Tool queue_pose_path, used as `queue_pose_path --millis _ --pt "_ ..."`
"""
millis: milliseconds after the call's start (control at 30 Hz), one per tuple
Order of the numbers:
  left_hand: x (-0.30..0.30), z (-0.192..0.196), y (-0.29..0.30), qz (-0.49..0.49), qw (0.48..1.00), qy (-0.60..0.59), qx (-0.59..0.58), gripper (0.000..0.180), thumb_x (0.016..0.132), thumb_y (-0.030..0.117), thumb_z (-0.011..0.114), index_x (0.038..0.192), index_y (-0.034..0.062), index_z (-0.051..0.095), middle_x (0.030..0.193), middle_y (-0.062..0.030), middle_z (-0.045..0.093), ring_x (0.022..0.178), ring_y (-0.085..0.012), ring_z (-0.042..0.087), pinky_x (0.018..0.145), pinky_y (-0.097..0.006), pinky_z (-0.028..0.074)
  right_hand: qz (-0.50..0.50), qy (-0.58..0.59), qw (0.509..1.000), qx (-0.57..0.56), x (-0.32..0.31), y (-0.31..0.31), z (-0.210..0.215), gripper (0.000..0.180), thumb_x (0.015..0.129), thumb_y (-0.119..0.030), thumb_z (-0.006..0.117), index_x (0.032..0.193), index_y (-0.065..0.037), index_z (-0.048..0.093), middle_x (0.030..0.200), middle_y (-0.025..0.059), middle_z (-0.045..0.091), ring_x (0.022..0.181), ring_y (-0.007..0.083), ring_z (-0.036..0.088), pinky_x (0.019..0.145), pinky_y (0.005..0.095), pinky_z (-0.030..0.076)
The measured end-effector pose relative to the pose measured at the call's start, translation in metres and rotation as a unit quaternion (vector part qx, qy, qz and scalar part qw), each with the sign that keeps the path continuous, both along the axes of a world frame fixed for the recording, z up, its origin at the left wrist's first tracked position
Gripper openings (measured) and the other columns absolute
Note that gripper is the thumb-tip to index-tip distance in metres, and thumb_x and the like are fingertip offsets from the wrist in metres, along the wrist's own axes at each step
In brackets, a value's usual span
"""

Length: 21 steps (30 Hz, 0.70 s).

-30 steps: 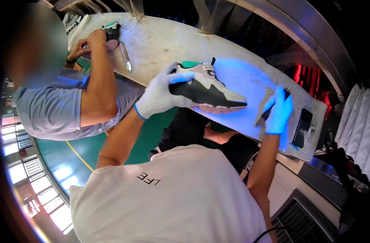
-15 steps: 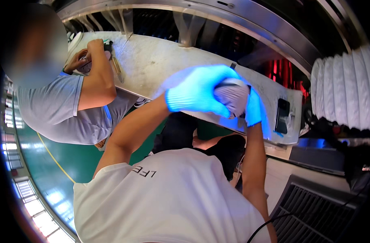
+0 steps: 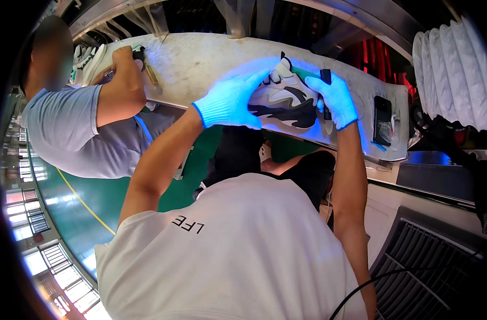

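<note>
A grey, white and black sneaker [image 3: 291, 98] is held above the near edge of the bench, its side towards me and its dark sole at the bottom. My left hand [image 3: 227, 101], in a glove lit blue, grips the sneaker's left end between thumb and fingers. At the right end is my gloved right hand [image 3: 338, 101], closed around a dark, narrow bar-like tool [image 3: 326, 77] whose kind I cannot make out. The right fingertips come close to the sneaker's collar; whether they touch it is unclear.
The pale bench [image 3: 200, 61] curves across under a metal machine frame. A black phone [image 3: 382, 117] lies at its right end, near a white ribbed duct [image 3: 451, 74]. To the left, a co-worker [image 3: 94, 122] sits by several shoes [image 3: 89, 61] and a wooden-handled tool [image 3: 151, 74].
The sneaker has turned from a blurred, striped face to its side. My left hand has shifted left along it, and the two hands are farther apart.
</note>
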<state>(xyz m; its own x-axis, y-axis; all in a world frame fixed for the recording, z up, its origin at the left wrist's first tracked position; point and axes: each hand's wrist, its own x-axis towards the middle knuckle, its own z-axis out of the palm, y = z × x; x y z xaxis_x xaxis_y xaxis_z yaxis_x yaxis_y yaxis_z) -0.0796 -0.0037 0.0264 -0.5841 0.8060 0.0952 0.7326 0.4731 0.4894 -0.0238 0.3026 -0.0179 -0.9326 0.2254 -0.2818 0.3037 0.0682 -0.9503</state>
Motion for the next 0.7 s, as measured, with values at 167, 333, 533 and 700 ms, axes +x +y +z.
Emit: queue_pose_path --millis 167,333,533,700 --pt "0.004 -0.002 0.035 0.033 0.998 -0.058 -0.024 0.143 0.066 0.044 0.102 0.178 0.0044 0.022 0.155 -0.0241 0.062 0.138 -0.0434 0.065 0.121 -0.048 0.05 -0.016 0.002 1.0 0.021 0.005 0.0 -0.001 0.032 0.096 -0.031 0.088 0.107 -0.005 0.075 0.074 0.0031 0.067 0.056 0.0125 0.061 0.051 0.0303 0.046" --pt "-0.004 -0.018 0.04 0.015 1.0 -0.022 -0.011 0.142 0.069 0.053 0.101 0.179 0.0089 0.022 0.161 -0.0256 0.056 0.137 -0.0451 0.066 0.113 -0.05 0.057 -0.233 0.186 0.946 -0.13 0.004 -0.025 0.026 0.031 0.107 -0.031 0.08 0.107 -0.001 0.073 0.081 0.008 0.072 0.06 0.0142 0.065 0.053 0.0303 0.051" --pt "0.002 -0.012 0.046 0.021 0.994 0.002 -0.105 0.136 0.072 0.055 0.099 0.18 0.0198 0.024 0.152 -0.0277 0.059 0.131 -0.048 0.068 0.103 -0.055 0.06 -0.234 0.246 0.912 -0.232 -0.022 -0.035 0.004 0.057 0.118 -0.058 0.051 0.091 -0.008 0.062 0.067 0.0072 0.062 0.052 0.0174 0.058 0.049 0.0324 0.047" --pt "0.005 -0.026 0.053 0.023 0.998 0.043 -0.045 0.133 0.073 0.058 0.098 0.176 0.0137 0.028 0.137 -0.0314 0.061 0.122 -0.0513 0.067 0.098 -0.058 0.06 -0.246 0.287 0.898 -0.228 -0.007 -0.084 0.003 0.063 0.12 -0.06 0.042 0.088 -0.009 0.06 0.065 0.0084 0.06 0.05 0.0189 0.055 0.048 0.0346 0.047"
